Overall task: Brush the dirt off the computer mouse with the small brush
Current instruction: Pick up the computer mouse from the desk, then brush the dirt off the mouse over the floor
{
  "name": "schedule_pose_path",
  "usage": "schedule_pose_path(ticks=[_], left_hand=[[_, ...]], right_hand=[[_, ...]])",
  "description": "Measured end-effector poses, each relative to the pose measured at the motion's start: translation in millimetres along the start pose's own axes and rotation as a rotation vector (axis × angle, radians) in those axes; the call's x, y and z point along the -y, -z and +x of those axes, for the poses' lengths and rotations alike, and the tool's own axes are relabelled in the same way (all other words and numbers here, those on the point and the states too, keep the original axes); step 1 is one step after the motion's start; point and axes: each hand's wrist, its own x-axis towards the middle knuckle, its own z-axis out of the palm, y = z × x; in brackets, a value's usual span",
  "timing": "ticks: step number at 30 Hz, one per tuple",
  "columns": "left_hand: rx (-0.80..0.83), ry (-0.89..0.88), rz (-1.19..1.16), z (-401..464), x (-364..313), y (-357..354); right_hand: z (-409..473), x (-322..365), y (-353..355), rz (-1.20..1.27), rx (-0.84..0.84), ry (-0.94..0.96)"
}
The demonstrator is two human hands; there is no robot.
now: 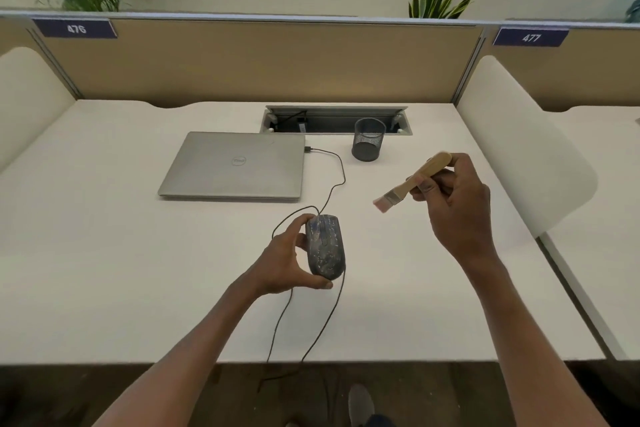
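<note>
Right now my left hand (282,262) grips the computer mouse (326,246) from its left side, thumb under the near end and fingers curled over the far end, holding it just above the white desk (104,253). Its long axis runs away from me, nose toward the closed laptop (232,166), cable (332,180) trailing from the nose to the laptop's side. My right hand (450,198) is closed around the wooden handle of the small brush (412,182), up and to the right of the mouse, clearly apart from it. The bristles (381,203) point down and left, toward the mouse, so I judge the stroke must come leftward and down onto its top. The mouse looks dark grey, blotched all over with pale dusty smears on both buttons and the back. Nothing seems brushed off yet. 1 mesh pen cup (368,139) stands empty beyond.
</note>
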Motion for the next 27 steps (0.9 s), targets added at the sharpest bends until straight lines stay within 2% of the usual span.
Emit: schedule_pose_path(ticks=[14,23,27], left_hand=[[-0.059,-0.012,0.040,-99,-21,-16],[-0.063,0.011,0.044,-193,-60,-67],[-0.060,0.029,-0.004,-234,-64,-87]], right_hand=[[-72,44,37,0.054,0.044,0.081],[-148,69,88,0.093,0.193,0.111],[-178,81,102,0.083,0.241,0.045]])
